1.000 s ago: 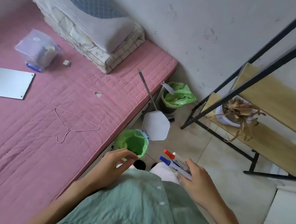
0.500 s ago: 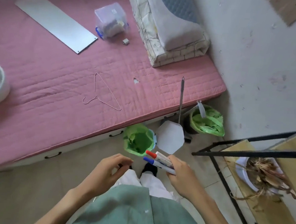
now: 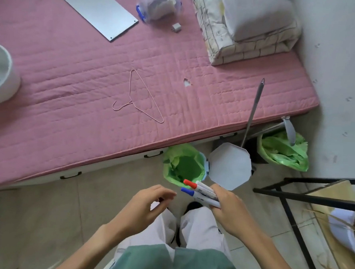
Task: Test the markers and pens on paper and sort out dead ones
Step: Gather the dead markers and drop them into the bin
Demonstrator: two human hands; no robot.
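My right hand [image 3: 229,212] grips two white markers, one with a red cap [image 3: 190,183] and one with a blue cap [image 3: 187,191], their caps pointing left. They hover just in front of a small bin lined with a green bag [image 3: 184,167], whose white lid [image 3: 229,166] stands open to the right. My left hand [image 3: 147,205] is a little to the left of the caps, fingers loosely curled and holding nothing. No paper shows in this view.
A pink mattress [image 3: 92,77] fills the left and top, with a wire hanger [image 3: 139,98], a grey metal plate [image 3: 93,6], a clear plastic box [image 3: 159,4] and folded bedding [image 3: 251,28]. A second green-lined bin [image 3: 283,149] and a black-framed shelf [image 3: 314,196] stand right.
The view has swung left, bringing more of the mattress into sight. Both hands keep the same pose, the right one still holding the two markers near the open bin.
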